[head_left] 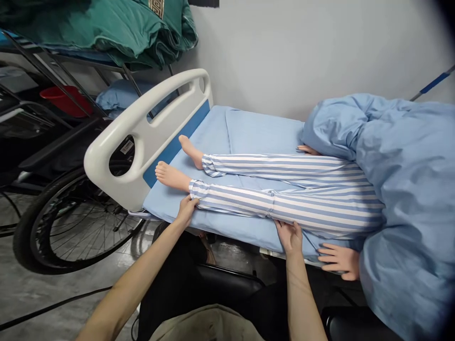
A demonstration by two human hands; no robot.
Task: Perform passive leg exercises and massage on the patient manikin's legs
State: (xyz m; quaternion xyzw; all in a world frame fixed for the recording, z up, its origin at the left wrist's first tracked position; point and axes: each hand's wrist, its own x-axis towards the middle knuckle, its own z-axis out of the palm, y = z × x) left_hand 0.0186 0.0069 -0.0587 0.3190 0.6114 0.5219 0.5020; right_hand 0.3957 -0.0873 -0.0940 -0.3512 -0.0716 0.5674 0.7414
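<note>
Shows two bare hands at the near leg [234,200] of a mannequin-like figure in striped trousers [327,182], laid along a bed with a light blue sheet [263,135], feet toward a white footboard [93,158]. Places left hand [186,208] at the trouser cuff by the ankle, thumb against cloth, other fingers mostly hidden; cannot tell whether pinching fabric or cupping the limb. Places right hand [291,237] palm up by the knee, thumb parted from fingers, some tips tucked beneath; cannot tell how firmly.

For steady support, probably best to bear ankle and knee together, sliding fingers well underneath instead of tugging cloth. Likely in the way: a bulky blue quilt [401,180] over the upper body, and near the right hand, a spread hand [340,260] emerging from that quilt; best to avoid both. Close to the toes, the footboard, leaving little room. Past it, a large spoked wheel [22,244], a red basin [67,102] and heaped green bedding [117,28].
</note>
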